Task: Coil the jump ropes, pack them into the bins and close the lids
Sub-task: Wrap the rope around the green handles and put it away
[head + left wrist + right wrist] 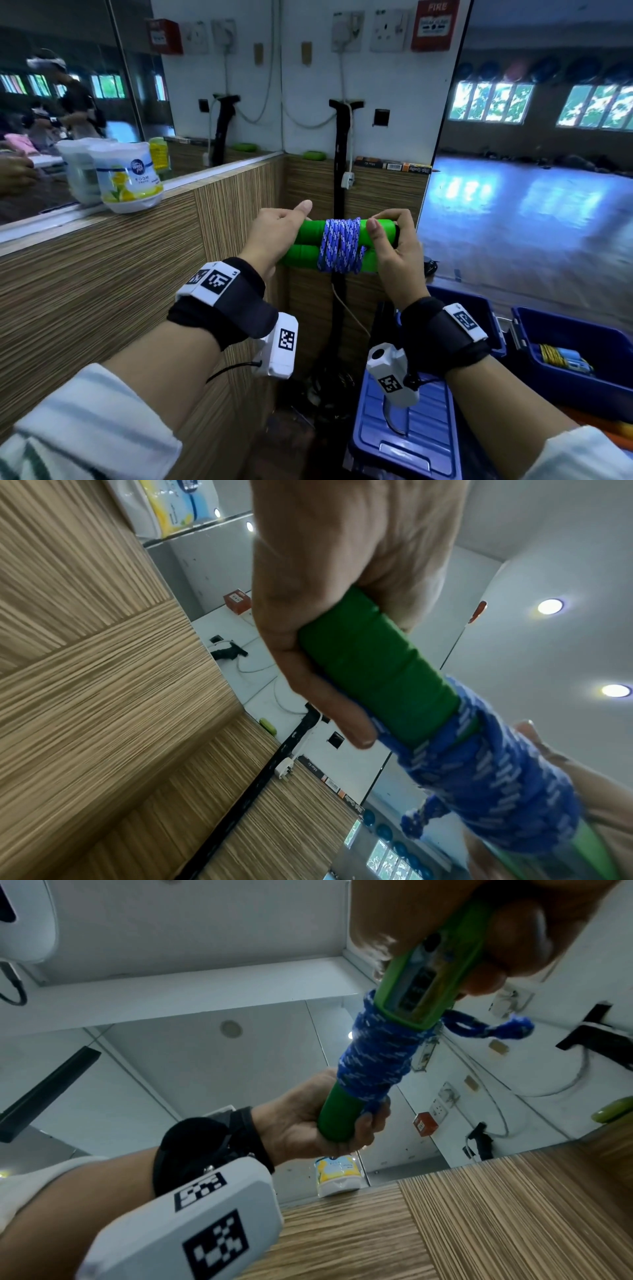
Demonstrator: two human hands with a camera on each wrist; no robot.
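Note:
I hold a jump rope at chest height: two green handles side by side, with blue-and-white cord wound tightly round their middle. My left hand grips the handles' left end, thumb stretched along the top. My right hand grips the right end. A short knotted cord tail sticks out near the right hand. Below sit two blue bins: one open at the right with another coiled rope inside, and one nearer me with its lid on.
A wood-grain partition runs along my left and ahead, topped by a ledge holding an air-freshener tub. Mirrors flank a white wall with sockets and hanging cables. A black strap hangs down in the corner.

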